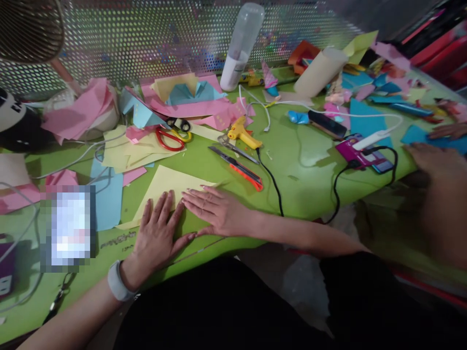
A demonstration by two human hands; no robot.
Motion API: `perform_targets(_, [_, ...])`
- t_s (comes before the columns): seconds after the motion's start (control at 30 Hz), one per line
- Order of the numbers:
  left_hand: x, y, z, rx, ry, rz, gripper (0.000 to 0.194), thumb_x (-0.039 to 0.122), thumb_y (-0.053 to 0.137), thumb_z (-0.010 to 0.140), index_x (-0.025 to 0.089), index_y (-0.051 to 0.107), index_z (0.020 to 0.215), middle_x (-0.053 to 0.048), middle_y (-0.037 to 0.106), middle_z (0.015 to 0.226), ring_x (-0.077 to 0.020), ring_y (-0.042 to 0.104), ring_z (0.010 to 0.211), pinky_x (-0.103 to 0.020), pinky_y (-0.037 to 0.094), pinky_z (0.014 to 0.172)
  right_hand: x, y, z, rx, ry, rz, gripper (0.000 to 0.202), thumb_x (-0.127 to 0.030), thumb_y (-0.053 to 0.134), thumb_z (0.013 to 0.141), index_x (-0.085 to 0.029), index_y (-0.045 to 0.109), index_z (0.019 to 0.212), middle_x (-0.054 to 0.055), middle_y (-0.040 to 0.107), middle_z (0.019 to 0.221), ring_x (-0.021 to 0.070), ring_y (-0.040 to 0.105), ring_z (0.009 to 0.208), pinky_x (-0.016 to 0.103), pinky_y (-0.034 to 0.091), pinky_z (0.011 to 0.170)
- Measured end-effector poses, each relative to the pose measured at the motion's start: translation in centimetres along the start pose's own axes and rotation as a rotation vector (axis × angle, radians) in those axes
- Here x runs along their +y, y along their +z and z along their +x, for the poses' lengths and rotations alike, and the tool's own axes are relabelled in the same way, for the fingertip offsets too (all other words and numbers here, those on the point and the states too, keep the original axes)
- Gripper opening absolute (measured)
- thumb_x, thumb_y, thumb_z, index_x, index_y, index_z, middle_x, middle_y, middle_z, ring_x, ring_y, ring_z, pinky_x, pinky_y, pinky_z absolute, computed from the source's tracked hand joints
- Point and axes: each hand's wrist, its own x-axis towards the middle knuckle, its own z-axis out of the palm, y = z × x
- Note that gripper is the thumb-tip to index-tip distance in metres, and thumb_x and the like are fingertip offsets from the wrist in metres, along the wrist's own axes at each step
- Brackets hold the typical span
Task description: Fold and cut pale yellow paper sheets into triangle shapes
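Note:
A sheet of pale yellow paper [168, 181] lies flat on the green table, one corner pointing away from me. My left hand [158, 232] rests palm down on its near edge with the fingers spread. From the right, my right hand [219, 209] lies flat with its fingers stretched out over the same sheet, the fingertips close to my left index finger. Both hands cover the sheet's near side. Just beyond my right hand are an orange box cutter [241, 170], a yellow glue gun [243, 133] and red-handled scissors [170, 140].
Pink, blue and yellow paper pieces [197, 104] are heaped along the back by a perforated metal panel [146, 43]. A clear bottle [241, 48] stands there. At right are a purple power strip [359, 151] with cords and another person's hand [434, 158]. A blurred-out screen [71, 226] is at left.

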Motion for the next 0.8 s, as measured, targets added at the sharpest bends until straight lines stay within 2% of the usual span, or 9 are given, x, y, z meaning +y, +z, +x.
perform_targets(0.07, [0.0,0.0,0.0,0.0,-0.001,-0.003,0.08,0.069,0.04,0.094,0.015,0.036,0.153,-0.019,0.03,0.162,-0.0344,0.023,0.151,-0.056,0.017,0.123,-0.7,1.1,0.0,-0.131,-0.017,0.052,0.086,-0.068,0.035,0.096,0.0,0.04,0.148,0.022,0.04,0.156,0.0303,0.033,0.148,0.048,0.026,0.121])
perform_targets(0.2, [0.1,0.0,0.0,-0.007,-0.012,-0.006,0.081,0.07,0.04,0.093,0.015,0.039,0.152,-0.019,0.03,0.162,-0.0346,0.023,0.151,-0.055,0.015,0.123,-0.3,1.8,-0.3,-0.26,0.048,0.142,0.092,-0.07,0.035,0.095,0.0,0.027,0.154,0.021,0.026,0.162,0.031,0.019,0.153,0.051,0.017,0.125])
perform_targets(0.53, [0.2,-0.1,-0.2,-0.01,-0.007,-0.006,0.089,0.066,0.045,0.093,0.021,0.011,0.161,-0.016,0.023,0.164,-0.0334,0.022,0.152,-0.055,0.014,0.124,-0.6,1.4,-0.1,-0.251,0.105,0.208,0.091,-0.07,0.037,0.095,-0.002,0.027,0.155,0.021,0.028,0.161,0.0289,0.02,0.153,0.052,0.02,0.125])
perform_targets(0.8, [0.9,-0.4,-0.3,-0.101,-0.039,0.019,0.085,0.07,0.038,0.093,0.017,0.025,0.158,-0.017,0.021,0.164,-0.0327,0.016,0.154,-0.055,0.01,0.124,-1.0,1.3,-0.7,-0.251,0.119,0.186,0.089,-0.066,0.038,0.096,0.0,0.026,0.155,0.023,0.028,0.16,0.0313,0.024,0.151,0.053,0.025,0.124])
